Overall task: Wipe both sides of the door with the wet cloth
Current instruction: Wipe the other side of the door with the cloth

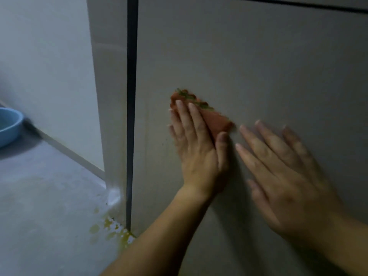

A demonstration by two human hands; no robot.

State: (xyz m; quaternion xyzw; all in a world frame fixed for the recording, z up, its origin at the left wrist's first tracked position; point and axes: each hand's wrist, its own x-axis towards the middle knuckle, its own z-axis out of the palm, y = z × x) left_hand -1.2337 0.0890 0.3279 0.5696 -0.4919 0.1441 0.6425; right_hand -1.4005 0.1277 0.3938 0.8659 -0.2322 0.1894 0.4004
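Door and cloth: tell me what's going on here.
A person presses an orange cloth flat against the grey door with the left hand. The right hand lies flat on the door beside it, holding nothing. A blue bowl sits on the floor to the left, and yellowish stains mark the floor at the door's foot.

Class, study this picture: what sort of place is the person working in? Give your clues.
Probably an indoor room at home, perhaps a bathroom or utility area: a plain grey door, a grey floor meeting a pale wall, and a blue basin on the floor.
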